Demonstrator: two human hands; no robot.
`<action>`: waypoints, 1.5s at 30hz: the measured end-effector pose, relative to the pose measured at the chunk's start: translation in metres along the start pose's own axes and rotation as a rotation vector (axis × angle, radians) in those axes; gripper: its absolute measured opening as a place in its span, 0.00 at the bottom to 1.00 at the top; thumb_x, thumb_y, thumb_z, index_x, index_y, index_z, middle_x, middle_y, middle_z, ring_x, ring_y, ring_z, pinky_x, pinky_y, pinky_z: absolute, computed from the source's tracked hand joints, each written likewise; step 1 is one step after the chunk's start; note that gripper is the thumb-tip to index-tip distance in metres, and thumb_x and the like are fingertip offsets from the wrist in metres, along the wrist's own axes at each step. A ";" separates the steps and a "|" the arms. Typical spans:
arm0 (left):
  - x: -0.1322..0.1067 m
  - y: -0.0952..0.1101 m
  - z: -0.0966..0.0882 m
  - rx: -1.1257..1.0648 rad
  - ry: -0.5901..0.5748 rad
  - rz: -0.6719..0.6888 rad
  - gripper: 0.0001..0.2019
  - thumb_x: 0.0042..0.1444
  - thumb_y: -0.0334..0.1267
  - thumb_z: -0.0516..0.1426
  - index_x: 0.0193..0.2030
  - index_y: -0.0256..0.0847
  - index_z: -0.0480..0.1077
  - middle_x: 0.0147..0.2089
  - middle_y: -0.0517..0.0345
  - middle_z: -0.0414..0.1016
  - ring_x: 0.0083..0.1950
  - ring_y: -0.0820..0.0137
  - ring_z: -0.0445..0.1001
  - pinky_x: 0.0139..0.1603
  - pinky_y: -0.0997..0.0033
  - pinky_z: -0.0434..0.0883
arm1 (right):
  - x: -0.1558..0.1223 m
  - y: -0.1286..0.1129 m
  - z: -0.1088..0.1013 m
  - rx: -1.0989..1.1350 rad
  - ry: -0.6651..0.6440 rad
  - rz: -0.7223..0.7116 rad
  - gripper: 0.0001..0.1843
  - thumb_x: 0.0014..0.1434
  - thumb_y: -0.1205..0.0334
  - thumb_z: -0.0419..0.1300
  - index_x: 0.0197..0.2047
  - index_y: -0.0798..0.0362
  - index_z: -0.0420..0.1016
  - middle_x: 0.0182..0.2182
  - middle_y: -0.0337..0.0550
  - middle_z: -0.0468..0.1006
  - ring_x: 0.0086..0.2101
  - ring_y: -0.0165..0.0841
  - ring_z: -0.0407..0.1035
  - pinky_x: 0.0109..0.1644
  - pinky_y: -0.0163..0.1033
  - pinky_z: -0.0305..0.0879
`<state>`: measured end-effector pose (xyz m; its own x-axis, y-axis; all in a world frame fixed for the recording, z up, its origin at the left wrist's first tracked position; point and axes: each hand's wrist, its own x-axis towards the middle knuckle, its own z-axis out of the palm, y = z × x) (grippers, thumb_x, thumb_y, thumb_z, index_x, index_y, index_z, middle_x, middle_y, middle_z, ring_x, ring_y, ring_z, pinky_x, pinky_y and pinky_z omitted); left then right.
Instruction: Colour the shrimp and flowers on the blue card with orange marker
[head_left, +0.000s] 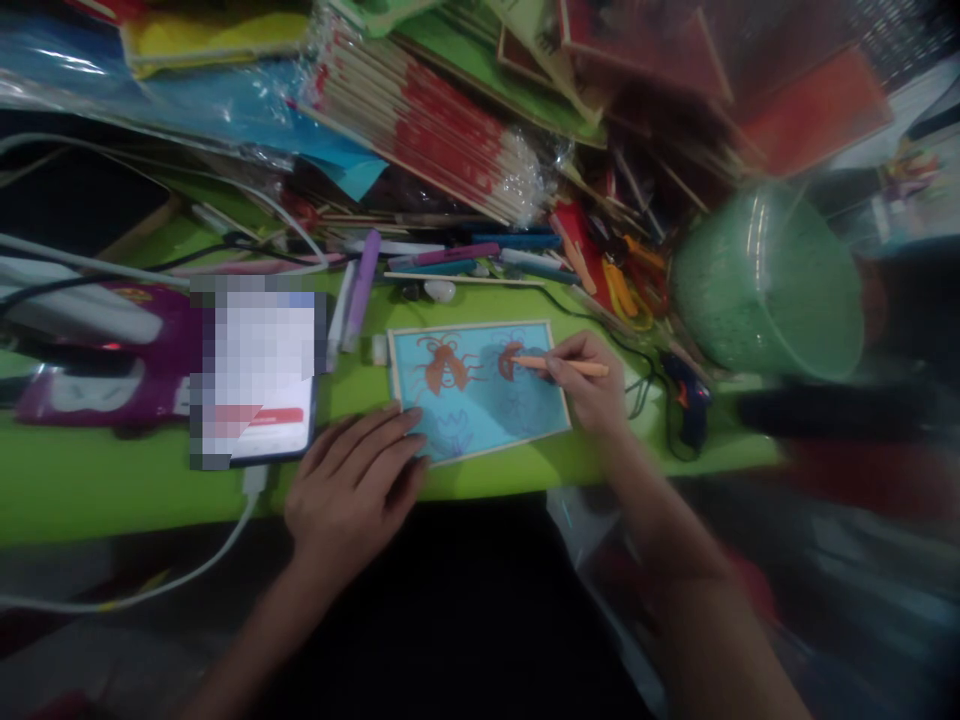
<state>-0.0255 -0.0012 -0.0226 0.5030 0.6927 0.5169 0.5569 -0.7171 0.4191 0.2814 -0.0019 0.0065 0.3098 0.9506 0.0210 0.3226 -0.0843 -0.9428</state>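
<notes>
I note the right hand pinching an orange pen, the left hand loosely spread, fingertips on the edge of the blue card upon the table — I advise short strokes inside the right-hand beetle.

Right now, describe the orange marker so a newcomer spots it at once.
On the green tabletop, find the blue board bearing orange-brown insect drawings. At its right edge, the right hand grips the orange marker, tip at the right-hand insect. Unlike the pens lying beyond the board, this one is held in a hand.
</notes>
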 end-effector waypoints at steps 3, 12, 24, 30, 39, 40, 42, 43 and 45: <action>-0.002 0.000 0.000 -0.014 0.005 -0.011 0.15 0.59 0.30 0.65 0.51 0.47 0.75 0.57 0.57 0.84 0.59 0.59 0.82 0.63 0.54 0.74 | -0.001 0.000 -0.001 -0.017 0.009 -0.012 0.08 0.60 0.55 0.69 0.35 0.48 0.77 0.27 0.35 0.81 0.30 0.33 0.76 0.37 0.40 0.70; 0.000 0.000 0.000 0.016 0.004 0.015 0.13 0.60 0.30 0.65 0.50 0.44 0.74 0.55 0.54 0.85 0.58 0.58 0.82 0.61 0.54 0.74 | -0.001 0.000 -0.001 0.028 -0.036 -0.012 0.10 0.60 0.53 0.71 0.36 0.48 0.78 0.28 0.36 0.82 0.30 0.33 0.76 0.37 0.39 0.70; 0.001 0.002 -0.001 0.020 0.005 0.006 0.13 0.60 0.30 0.65 0.50 0.45 0.74 0.55 0.55 0.85 0.58 0.57 0.82 0.61 0.53 0.75 | -0.001 -0.002 0.000 -0.012 -0.039 0.004 0.09 0.60 0.53 0.70 0.35 0.48 0.77 0.28 0.37 0.82 0.30 0.33 0.75 0.35 0.39 0.69; 0.002 0.001 0.000 0.019 0.011 0.021 0.13 0.59 0.29 0.66 0.49 0.43 0.74 0.55 0.53 0.85 0.58 0.57 0.82 0.61 0.54 0.74 | -0.001 -0.001 -0.001 -0.027 -0.009 -0.011 0.09 0.59 0.53 0.70 0.34 0.48 0.77 0.26 0.36 0.81 0.30 0.34 0.74 0.36 0.41 0.70; -0.001 0.000 0.001 0.014 0.002 0.005 0.12 0.60 0.31 0.65 0.50 0.45 0.74 0.56 0.56 0.84 0.58 0.58 0.82 0.61 0.54 0.74 | -0.003 0.001 -0.002 0.007 -0.062 0.010 0.12 0.60 0.50 0.70 0.36 0.49 0.78 0.29 0.37 0.82 0.31 0.33 0.75 0.36 0.39 0.69; -0.001 0.000 0.001 0.015 0.005 0.003 0.12 0.60 0.31 0.65 0.50 0.46 0.74 0.56 0.57 0.85 0.58 0.58 0.82 0.61 0.54 0.74 | -0.003 0.001 -0.002 0.005 -0.065 0.013 0.12 0.60 0.50 0.70 0.36 0.49 0.78 0.29 0.37 0.82 0.31 0.33 0.75 0.36 0.39 0.69; 0.000 0.001 0.000 0.017 0.006 0.004 0.12 0.61 0.31 0.65 0.50 0.46 0.74 0.56 0.57 0.84 0.58 0.58 0.83 0.61 0.54 0.74 | -0.003 0.000 -0.002 -0.005 -0.065 0.016 0.12 0.60 0.50 0.70 0.36 0.49 0.78 0.29 0.37 0.82 0.31 0.33 0.75 0.36 0.39 0.69; 0.001 0.001 0.000 0.019 0.006 0.005 0.12 0.61 0.31 0.65 0.50 0.45 0.74 0.56 0.56 0.84 0.58 0.58 0.83 0.61 0.54 0.74 | -0.003 0.000 -0.002 -0.009 -0.062 0.016 0.12 0.60 0.50 0.70 0.36 0.49 0.77 0.29 0.37 0.82 0.30 0.33 0.75 0.36 0.39 0.69; 0.001 0.001 0.000 0.018 0.012 0.012 0.12 0.60 0.30 0.65 0.50 0.44 0.74 0.56 0.55 0.85 0.58 0.57 0.83 0.61 0.54 0.74 | -0.003 0.000 -0.001 -0.015 -0.059 0.011 0.12 0.60 0.50 0.70 0.36 0.49 0.77 0.29 0.37 0.82 0.30 0.33 0.75 0.36 0.39 0.70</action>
<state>-0.0248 -0.0008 -0.0214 0.5023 0.6827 0.5306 0.5622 -0.7241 0.3994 0.2818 -0.0050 0.0066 0.2606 0.9654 -0.0090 0.3333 -0.0987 -0.9376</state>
